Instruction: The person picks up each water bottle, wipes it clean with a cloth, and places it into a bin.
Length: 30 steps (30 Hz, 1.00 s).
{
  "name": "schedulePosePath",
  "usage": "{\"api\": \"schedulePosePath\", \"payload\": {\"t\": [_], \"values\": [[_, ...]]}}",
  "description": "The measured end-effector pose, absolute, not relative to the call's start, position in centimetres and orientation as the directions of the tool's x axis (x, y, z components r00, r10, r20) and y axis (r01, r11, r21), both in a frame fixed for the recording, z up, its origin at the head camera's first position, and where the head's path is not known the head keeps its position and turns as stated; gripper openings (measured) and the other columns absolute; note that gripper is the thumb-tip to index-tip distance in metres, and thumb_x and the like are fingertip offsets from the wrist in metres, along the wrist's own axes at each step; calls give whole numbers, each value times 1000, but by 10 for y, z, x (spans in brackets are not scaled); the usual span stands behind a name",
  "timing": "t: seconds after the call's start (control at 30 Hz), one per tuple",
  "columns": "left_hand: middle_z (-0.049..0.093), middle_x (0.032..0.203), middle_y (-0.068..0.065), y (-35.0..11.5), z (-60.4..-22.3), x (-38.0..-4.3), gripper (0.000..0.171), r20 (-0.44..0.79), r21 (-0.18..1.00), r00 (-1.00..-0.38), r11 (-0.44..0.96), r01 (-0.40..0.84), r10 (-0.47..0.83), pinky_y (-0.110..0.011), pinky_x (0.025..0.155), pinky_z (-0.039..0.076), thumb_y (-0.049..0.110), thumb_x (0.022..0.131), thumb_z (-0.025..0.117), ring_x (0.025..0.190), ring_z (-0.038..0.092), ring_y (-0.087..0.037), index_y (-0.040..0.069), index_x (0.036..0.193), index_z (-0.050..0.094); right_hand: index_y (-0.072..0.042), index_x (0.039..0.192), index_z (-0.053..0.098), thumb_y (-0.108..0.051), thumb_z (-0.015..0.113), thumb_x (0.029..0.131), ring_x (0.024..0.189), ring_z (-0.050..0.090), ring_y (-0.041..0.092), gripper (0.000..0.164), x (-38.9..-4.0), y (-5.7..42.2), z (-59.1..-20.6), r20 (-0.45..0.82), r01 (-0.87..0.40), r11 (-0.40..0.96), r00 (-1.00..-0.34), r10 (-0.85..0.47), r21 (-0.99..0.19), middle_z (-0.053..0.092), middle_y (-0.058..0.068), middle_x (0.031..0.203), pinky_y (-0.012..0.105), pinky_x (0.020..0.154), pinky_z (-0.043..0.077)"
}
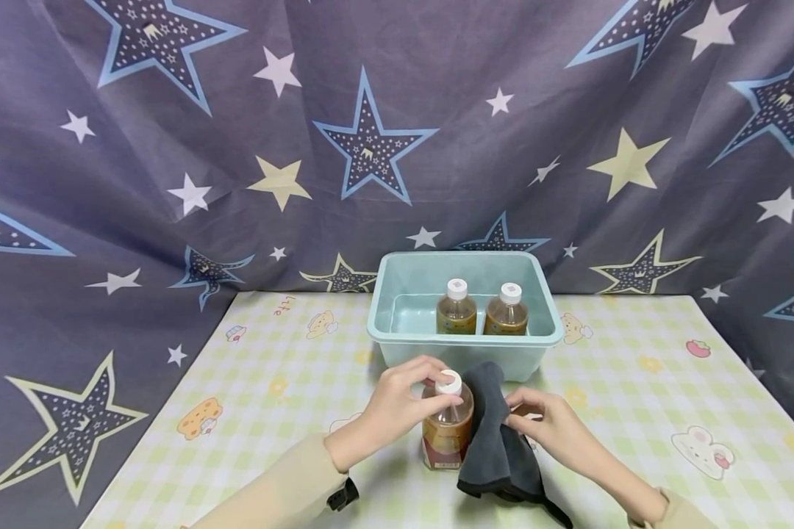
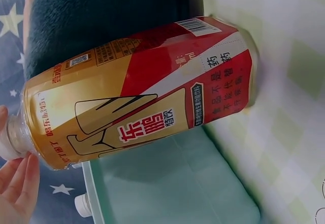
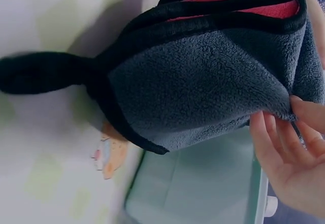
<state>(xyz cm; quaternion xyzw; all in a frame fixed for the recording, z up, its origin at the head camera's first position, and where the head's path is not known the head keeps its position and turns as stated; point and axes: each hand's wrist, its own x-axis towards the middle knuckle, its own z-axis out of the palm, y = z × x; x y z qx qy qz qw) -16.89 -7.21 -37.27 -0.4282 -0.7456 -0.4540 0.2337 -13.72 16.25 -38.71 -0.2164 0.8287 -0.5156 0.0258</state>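
Left hand: thumb and fingers (image 1: 397, 400) pinch the white cap (image 1: 448, 381) of the near bottle.
Near bottle: stands upright (image 1: 446, 444) on the checked table cover (image 1: 284, 400), in front of the bin, cap on.
Blue-green bin: behind the near bottle (image 1: 403, 355); holds a left bin bottle (image 1: 456, 317) and a right bin bottle (image 1: 506, 317), both capped and upright.
Grey cloth: hangs just right of the near bottle (image 1: 488, 452); whether it touches the side cannot be told for certain.
Right hand: fingertips and thumb grip the grey cloth by a fold (image 1: 549, 425).
Step in hand: judged to be wiping the near bottle, left hand steadying, right hand working the cloth.
Next move calls for: a firm hold at the cap and the cloth pressed flat along the bottle's side, without tipping it.
Left wrist view only: gold-and-red label lettering (image 2: 144, 125) and barcode (image 2: 199, 26) fill the frame; from the head the label is foreshortened.
Right wrist view only: the cloth's red inner face (image 3: 271, 11), unseen from the head.
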Motion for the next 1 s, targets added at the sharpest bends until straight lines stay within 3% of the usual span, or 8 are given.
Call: {"api": "schedulePosePath", "payload": {"t": [0.23, 0.57, 1.0], "values": [[62, 85, -4, -72, -373, -167, 18, 735, 493, -535, 213, 844, 417, -12, 66, 50, 10, 68, 75, 74, 60, -9, 7, 76, 59, -8, 87, 63, -7, 61, 82, 80, 60, 11, 5, -140, 156, -380, 194, -346, 404, -908, -373, -847, 62, 6, 89, 25, 60, 52], [63, 85, -3, -72, -372, -166, 17, 731, 499, -542, 216, 839, 414, -12, 66, 50, 10, 69, 75, 74, 61, -9, 8, 76, 60, -5, 88, 63, -7, 62, 81, 75, 61, 11, 7, -144, 150, -379, 211, -357, 345, -894, -394, -868, 62, 9, 89, 26, 56, 52], [63, 84, -3, -72, -373, -169, 17, 749, 471, -520, 223, 854, 411, -11, 65, 50, 12, 69, 75, 74, 61, -7, 9, 75, 59, -8, 77, 60, 0, 63, 78, 71, 58, 8, 9, -148, 143, -389, 198, -376, 443, -896, -396, -814, 61, -1, 79, 25, 61, 51]]}}
